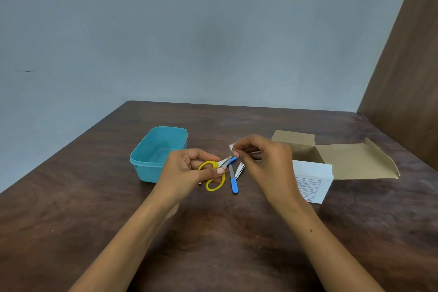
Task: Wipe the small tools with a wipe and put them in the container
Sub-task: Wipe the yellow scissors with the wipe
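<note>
1. Scissors (214, 174), yellow-handled, held above the table (71, 208) centre; left hand (187, 170) grips the handles.
2. Right hand (265, 161) pinches a white wipe (231, 147) at the blades.
3. Blue-handled nail file (233, 180) and nail clipper (239, 170) lie just beside, at 3 o'clock of the scissors.
4. Teal container (151, 156) at 9 o'clock; open cardboard box (331, 161) at 3 o'clock.

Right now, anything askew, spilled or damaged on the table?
Nothing stands out. The left hand holds the yellow scissors, the right hand pinches the white wipe at the blades. The blue file and nail clipper lie on the table; the blue container is upright, and the cardboard box is open.
</note>
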{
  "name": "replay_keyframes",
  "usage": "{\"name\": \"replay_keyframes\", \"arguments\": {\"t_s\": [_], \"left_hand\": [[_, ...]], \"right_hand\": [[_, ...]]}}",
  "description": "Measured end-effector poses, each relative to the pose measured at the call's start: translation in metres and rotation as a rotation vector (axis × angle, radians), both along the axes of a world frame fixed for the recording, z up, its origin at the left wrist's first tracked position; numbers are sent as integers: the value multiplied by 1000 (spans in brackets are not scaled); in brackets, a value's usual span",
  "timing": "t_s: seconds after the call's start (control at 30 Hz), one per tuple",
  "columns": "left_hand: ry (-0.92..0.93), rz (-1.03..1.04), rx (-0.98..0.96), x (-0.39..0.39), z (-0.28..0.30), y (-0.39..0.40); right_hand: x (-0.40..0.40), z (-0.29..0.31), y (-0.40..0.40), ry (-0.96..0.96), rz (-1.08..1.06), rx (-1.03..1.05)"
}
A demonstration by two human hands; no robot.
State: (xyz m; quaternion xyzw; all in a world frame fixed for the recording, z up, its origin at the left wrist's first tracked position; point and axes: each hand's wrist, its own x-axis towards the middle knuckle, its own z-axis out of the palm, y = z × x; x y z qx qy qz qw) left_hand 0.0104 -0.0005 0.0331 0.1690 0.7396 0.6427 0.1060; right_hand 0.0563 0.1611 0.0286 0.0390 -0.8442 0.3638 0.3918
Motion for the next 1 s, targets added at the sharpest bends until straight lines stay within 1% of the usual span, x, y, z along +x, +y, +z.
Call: {"name": "replay_keyframes", "arguments": {"t_s": [0.2,0.3,0.4,0.47,0.53,0.6,0.63,0.77,0.87,1.0], "left_hand": [[-13,-25,11,0,0,-1],[-34,-31,39,0,1,-1],[-53,-13,67,-2,0,-2],[-66,-3,74,-2,0,-2],[-75,3,87,-3,-1,-2],[-79,1,101,-3,-1,-3],[-79,-5,97,-3,-1,-3],[-88,-25,90,-2,-2,0],[-109,-31,124,-4,-3,0],[-117,-5,121,-6,-6,0]], "right_hand": [[-1,0,6,29,-100,-77],[0,1,7,121,-175,-106],[1,5,6,218,-177,-139],[3,6,1,229,-112,-113],[4,4,-4,191,-38,-19],[2,0,-7,157,-23,78],[1,-2,-6,151,-40,86],[0,-1,1,165,-151,-57],[1,1,-1,148,-135,-158],[1,1,-4,118,-97,-175]]}}
